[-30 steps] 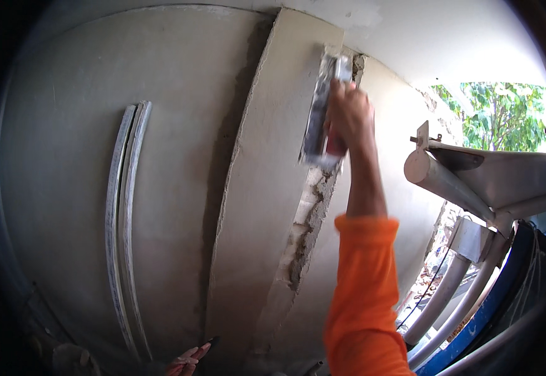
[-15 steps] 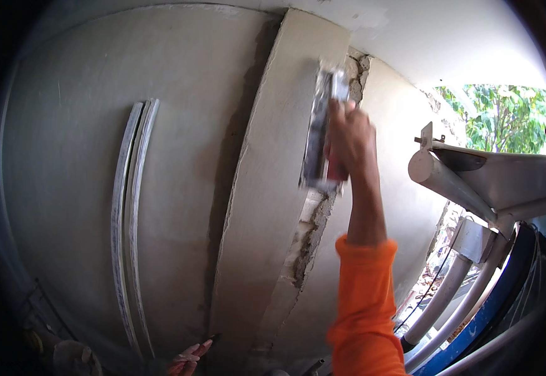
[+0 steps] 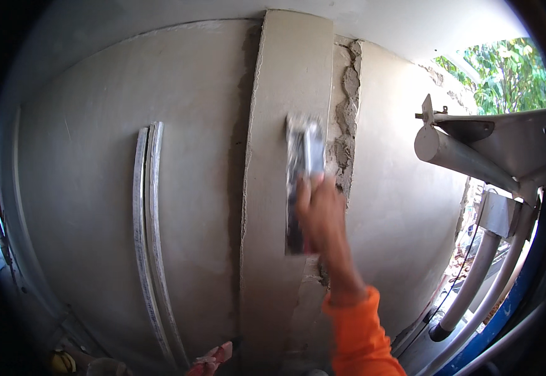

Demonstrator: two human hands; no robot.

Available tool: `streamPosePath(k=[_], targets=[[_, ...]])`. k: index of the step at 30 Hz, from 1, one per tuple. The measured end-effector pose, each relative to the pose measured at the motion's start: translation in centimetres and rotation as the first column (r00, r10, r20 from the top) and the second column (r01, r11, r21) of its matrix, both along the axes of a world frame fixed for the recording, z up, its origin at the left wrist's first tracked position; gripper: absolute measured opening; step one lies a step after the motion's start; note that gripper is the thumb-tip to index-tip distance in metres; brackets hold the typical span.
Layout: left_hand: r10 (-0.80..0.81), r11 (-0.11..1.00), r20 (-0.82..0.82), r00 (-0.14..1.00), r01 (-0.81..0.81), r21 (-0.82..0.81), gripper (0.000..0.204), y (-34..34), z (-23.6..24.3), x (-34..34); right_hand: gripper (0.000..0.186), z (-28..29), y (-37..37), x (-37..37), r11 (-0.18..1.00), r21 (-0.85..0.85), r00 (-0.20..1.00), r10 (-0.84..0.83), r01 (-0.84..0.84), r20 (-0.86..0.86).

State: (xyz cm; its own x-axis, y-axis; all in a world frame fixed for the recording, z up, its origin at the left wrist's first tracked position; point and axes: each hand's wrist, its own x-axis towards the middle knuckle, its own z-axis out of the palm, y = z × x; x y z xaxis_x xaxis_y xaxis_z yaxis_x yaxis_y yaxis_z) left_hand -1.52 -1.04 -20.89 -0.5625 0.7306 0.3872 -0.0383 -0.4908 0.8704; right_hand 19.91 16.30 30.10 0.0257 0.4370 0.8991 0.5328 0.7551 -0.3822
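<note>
My right hand (image 3: 323, 210), below an orange sleeve, is closed around the handle of a plastering trowel (image 3: 305, 141). Its long metal blade lies against the smooth plastered band (image 3: 292, 69) of the wall, just left of a rough vertical gap (image 3: 348, 94) in the plaster. Motion blurs the trowel somewhat. Low in the picture, near the foot of the wall, my left hand (image 3: 209, 361) shows only in part, in a reddish, whitish-smeared covering that looks like a glove. It is closed, with a dark tip of something I cannot make out sticking out beside it.
Two long pale straightedges (image 3: 149, 238) lean on the grey wall (image 3: 85, 188) at left. At right, a metal frame with thick round tubes (image 3: 467, 160) juts inward beside a blue curved part (image 3: 505, 313). A bucket-like container (image 3: 107, 368) stands at lower left.
My right hand and the trowel have moved down and to the left, off the upper gap and onto the plastered band. The whole view has shifted and tilted a little.
</note>
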Motion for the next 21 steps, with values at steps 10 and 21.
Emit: streamPosePath(k=[10,21], targets=[[0.136,0.836,-0.276,0.951,0.039,0.547,0.011,1.5,17.6,3.2,0.056,-28.8,-9.5,7.3,-0.233,-0.303,0.205,0.365,-0.924,-0.908],[-0.357,0.663,-0.648,0.673,0.671,0.331,0.010,-0.7,21.4,9.4,0.050,-13.9,-3.0,11.2,0.232,-0.130,0.247,0.602,-0.964,-0.759]])
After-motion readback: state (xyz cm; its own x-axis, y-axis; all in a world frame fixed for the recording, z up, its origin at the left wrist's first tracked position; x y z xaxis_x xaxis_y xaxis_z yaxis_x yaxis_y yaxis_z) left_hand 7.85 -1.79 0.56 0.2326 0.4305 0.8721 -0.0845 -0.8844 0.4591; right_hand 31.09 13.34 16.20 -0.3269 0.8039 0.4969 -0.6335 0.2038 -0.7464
